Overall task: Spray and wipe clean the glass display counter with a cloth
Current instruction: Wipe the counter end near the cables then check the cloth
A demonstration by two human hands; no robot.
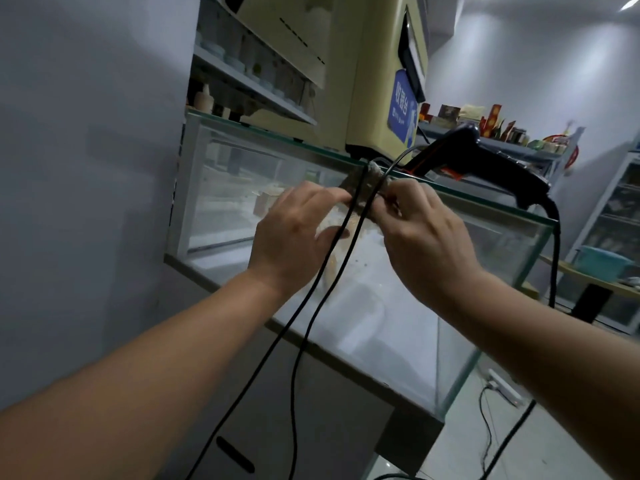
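Observation:
A glass display counter runs from left to right in front of me, its green top edge tilted across the view. A small grey-brown cloth sits bunched at that top edge. My left hand pinches the cloth's left side. My right hand pinches its right side. Two black cables hang down in front of the cloth and between my hands. No spray bottle is in view.
A black barcode scanner lies on the counter top right of my hands, its cable dropping over the edge. A yellow cash register with a blue sign stands behind. Shelves with jars are at the back left; a power strip lies on the floor.

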